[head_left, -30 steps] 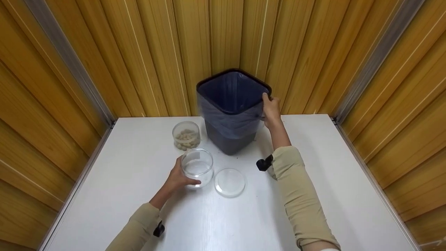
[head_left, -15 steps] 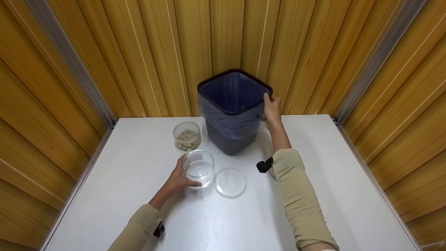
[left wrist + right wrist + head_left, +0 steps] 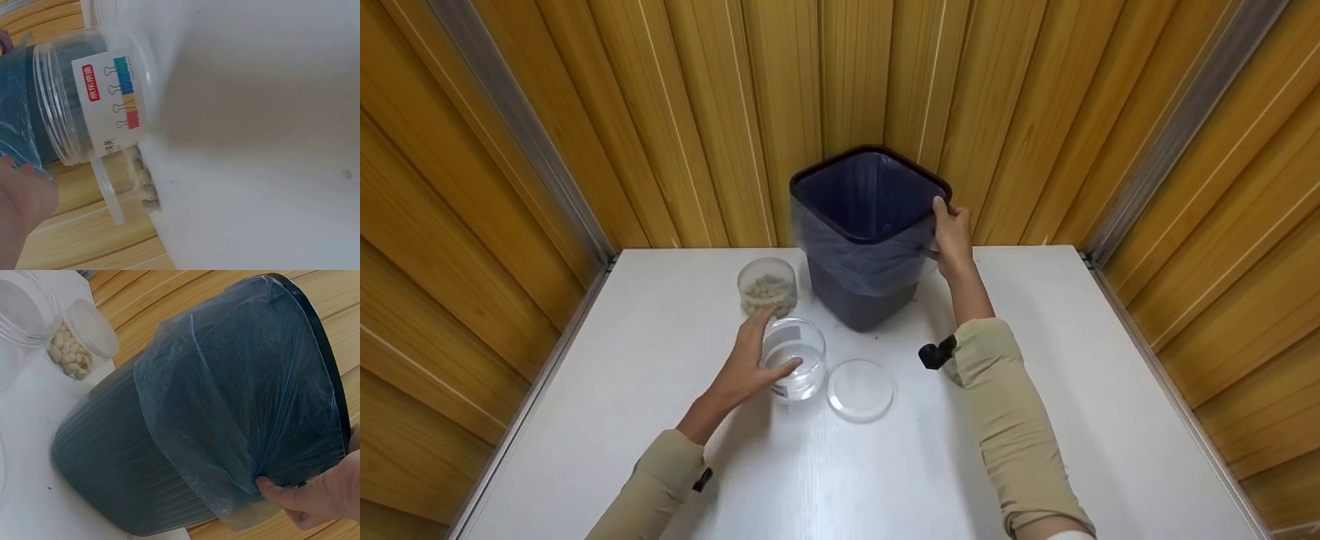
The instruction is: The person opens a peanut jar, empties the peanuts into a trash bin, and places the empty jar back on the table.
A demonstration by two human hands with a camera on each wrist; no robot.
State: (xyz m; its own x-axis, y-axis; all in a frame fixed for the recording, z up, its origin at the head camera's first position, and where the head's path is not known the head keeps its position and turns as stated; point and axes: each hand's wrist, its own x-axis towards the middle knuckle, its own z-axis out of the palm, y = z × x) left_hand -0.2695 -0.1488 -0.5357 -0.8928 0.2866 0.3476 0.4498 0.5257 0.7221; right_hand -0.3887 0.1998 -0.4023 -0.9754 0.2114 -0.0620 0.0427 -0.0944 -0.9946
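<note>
The left hand (image 3: pixel 742 367), spread loosely by the clear jar (image 3: pixel 809 381), might topple it by brushing past; the right hand (image 3: pixel 955 238) grips the bin (image 3: pixel 859 306), which a tug could tip.

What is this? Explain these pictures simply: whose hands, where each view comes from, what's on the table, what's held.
No machine here: these are a person's bare hands. The wide view comes from a camera on the head, looking down; the other two come from cameras on the wrists. On the white table stand a dark bin lined with a bluish bag, a clear tub holding what look like peanuts, and a clear jar; a round clear lid lies beside the jar. The right hand grips the bin. The left hand is spread beside the jar, holding nothing.
</note>
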